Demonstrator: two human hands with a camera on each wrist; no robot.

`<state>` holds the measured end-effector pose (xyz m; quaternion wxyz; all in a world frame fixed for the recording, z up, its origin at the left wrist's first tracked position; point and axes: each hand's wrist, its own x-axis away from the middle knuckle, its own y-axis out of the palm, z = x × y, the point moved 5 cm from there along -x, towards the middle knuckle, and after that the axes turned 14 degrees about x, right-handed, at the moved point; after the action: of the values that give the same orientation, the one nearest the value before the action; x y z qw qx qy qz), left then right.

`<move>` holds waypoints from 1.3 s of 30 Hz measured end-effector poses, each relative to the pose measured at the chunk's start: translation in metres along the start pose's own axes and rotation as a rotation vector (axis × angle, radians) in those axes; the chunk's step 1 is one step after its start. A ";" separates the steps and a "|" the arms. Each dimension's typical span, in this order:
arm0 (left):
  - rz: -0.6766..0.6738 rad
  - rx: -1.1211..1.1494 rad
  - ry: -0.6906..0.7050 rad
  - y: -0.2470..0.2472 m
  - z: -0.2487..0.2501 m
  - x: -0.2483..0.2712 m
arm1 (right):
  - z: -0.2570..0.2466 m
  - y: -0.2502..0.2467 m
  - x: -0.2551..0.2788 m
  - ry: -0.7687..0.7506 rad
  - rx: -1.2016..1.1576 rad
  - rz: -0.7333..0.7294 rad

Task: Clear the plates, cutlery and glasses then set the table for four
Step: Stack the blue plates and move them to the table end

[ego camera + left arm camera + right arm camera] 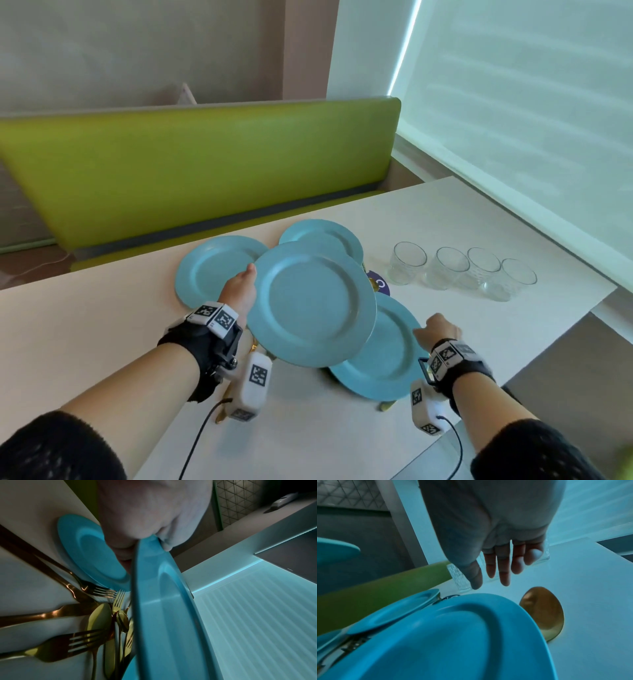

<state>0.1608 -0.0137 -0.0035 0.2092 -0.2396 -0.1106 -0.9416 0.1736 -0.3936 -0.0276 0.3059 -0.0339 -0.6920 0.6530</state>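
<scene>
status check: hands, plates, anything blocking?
Left hand grips lifted plate. Right hand open over near plate. Gold cutlery heaped beneath.

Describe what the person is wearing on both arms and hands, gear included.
Both arms have fuzzy black sleeves pushed up the forearm. The left hand and right hand are bare; behind each sits a black wrist strap carrying white blocks printed with black-and-white square markers, plus a white camera pod with a thin black cable.
</scene>
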 end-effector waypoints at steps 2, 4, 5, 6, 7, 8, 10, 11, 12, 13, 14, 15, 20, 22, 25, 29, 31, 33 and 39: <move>0.014 0.014 -0.018 0.004 0.001 -0.001 | -0.002 0.006 -0.008 0.005 0.035 -0.029; 0.014 0.024 -0.044 0.007 -0.002 -0.003 | -0.004 0.012 -0.014 0.003 0.042 -0.067; 0.014 0.033 -0.048 0.009 -0.003 -0.004 | -0.003 0.016 -0.017 0.009 0.041 -0.086; 0.016 0.039 -0.057 0.010 -0.005 -0.004 | -0.004 0.017 -0.019 0.008 0.041 -0.097; 0.017 0.047 -0.057 0.012 -0.007 -0.005 | -0.004 0.019 -0.020 0.005 0.047 -0.103; 0.017 0.052 -0.065 0.014 -0.009 -0.005 | -0.004 0.019 -0.020 0.005 0.057 -0.107; 0.018 0.055 -0.063 0.018 -0.013 -0.003 | -0.003 0.018 -0.019 0.009 0.081 -0.125; 0.016 0.057 -0.056 0.020 -0.014 -0.003 | -0.003 0.018 -0.017 0.004 0.082 -0.139; 0.013 0.057 -0.062 0.022 -0.015 -0.001 | -0.002 0.017 -0.016 -0.012 0.092 -0.162; 0.010 0.063 -0.062 0.024 -0.016 0.000 | -0.002 0.016 -0.017 -0.029 0.088 -0.185; 0.001 0.070 -0.072 0.026 -0.016 0.003 | -0.002 0.014 -0.017 -0.052 0.085 -0.197; -0.009 0.079 -0.072 0.028 -0.016 0.003 | -0.003 0.009 -0.014 -0.075 0.079 -0.200; -0.063 0.082 -0.087 0.034 -0.010 0.011 | -0.008 -0.029 0.016 -0.136 -0.104 -0.218; -0.080 0.089 -0.087 0.037 -0.010 0.013 | -0.010 -0.043 0.027 -0.156 -0.210 -0.199; -0.125 0.089 -0.075 0.041 -0.008 0.013 | -0.015 -0.066 0.039 -0.162 -0.331 -0.128; -0.127 0.091 -0.084 0.039 -0.001 0.014 | -0.027 -0.087 0.055 -0.159 -0.463 -0.076; -0.113 0.096 -0.096 0.036 0.001 0.014 | -0.034 -0.089 0.063 -0.161 -0.547 -0.079; -0.104 0.104 -0.089 0.033 0.004 0.013 | -0.043 -0.086 0.071 -0.169 -0.633 -0.102; -0.050 -0.110 0.110 0.021 0.022 0.015 | -0.067 -0.067 0.093 -0.109 -0.988 -0.176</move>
<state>0.1671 -0.0306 0.0257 0.1779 -0.1960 -0.0531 -0.9629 0.1534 -0.3024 0.0664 0.2709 -0.0819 -0.9335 0.2200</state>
